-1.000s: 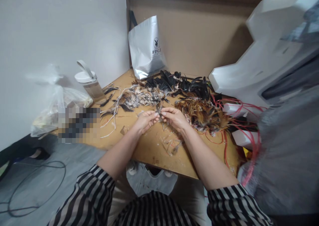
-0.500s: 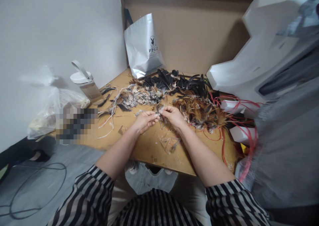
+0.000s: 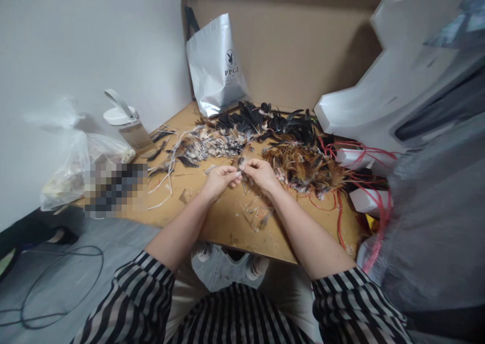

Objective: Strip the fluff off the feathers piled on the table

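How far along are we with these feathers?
Partway, probably. The black feathers and orange-brown feathers lie in grouped piles, so that grouping looks done. In hand: the right hand pinches a small feather tuft, the left hand close beside it. Possibly left: loose feathers by the white cord. I can't tell how many remain.

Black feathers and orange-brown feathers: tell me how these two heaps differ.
The black feathers are dark, some glossy and curved, while the orange-brown feathers are rusty with pale fluff along the near edge. The black feathers lie towards the back of the table; the orange-brown feathers lie nearer, beside the right hand. Both heaps look tangled and uneven.
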`<act>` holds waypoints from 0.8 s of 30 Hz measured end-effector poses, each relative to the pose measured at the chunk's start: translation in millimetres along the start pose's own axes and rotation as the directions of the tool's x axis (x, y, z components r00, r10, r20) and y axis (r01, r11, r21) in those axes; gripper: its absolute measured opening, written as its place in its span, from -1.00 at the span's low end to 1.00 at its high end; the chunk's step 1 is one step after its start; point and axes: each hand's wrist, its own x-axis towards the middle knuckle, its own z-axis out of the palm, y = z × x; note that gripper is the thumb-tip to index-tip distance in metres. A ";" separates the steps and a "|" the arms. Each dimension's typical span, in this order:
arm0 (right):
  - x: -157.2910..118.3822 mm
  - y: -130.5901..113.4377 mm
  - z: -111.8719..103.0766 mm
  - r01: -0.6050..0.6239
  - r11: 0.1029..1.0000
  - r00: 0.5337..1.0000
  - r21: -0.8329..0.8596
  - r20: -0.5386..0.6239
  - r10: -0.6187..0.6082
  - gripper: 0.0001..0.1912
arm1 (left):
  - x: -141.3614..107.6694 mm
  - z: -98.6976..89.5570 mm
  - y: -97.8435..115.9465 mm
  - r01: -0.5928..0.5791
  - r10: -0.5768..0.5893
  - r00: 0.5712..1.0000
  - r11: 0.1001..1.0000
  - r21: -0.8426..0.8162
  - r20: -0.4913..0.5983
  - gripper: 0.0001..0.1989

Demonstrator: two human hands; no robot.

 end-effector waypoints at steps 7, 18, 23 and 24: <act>11.3 6.4 -35.9 0.135 0.860 0.986 -0.493 -0.021 -0.167 -0.82 | 3.0 -5.7 3.5 0.010 -0.025 0.991 0.994 -0.112 -0.128 -0.74; -13.1 -8.3 -13.1 0.123 0.483 0.986 -0.867 0.164 0.043 -0.83 | 3.7 -7.9 4.4 0.002 -0.045 0.981 0.975 -0.224 -0.188 -0.73; -18.6 -11.9 -1.4 0.064 0.364 0.985 -0.929 0.117 0.127 -0.90 | 3.2 -7.5 5.2 0.000 -0.044 0.982 0.973 -0.232 -0.185 -0.71; -17.7 -11.6 -2.3 0.071 0.395 0.981 -0.916 0.137 0.141 -0.90 | 3.0 -7.2 5.4 -0.002 -0.042 0.982 0.973 -0.233 -0.186 -0.70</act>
